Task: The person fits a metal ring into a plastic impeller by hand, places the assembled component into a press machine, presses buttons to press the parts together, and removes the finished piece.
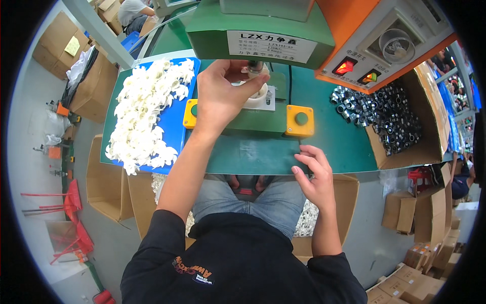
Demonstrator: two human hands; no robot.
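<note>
We're looking out from my own head, a wide fisheye tipped steeply down over my black shirt [243,258] to the green bench [339,147] ahead! It's close in: my left hand [220,91] high near the middle, my right hand [317,175] right of centre, the green machine [210,43] cropped up top, straight lines bending rimward.

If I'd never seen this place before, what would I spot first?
Probably the big heap of white pieces on the blue tray, at the left of the green table. Then the green machine near the top middle, with the left hand under its overhanging block. At the right, shiny dark rings lie heaped by a cardboard box.
</note>
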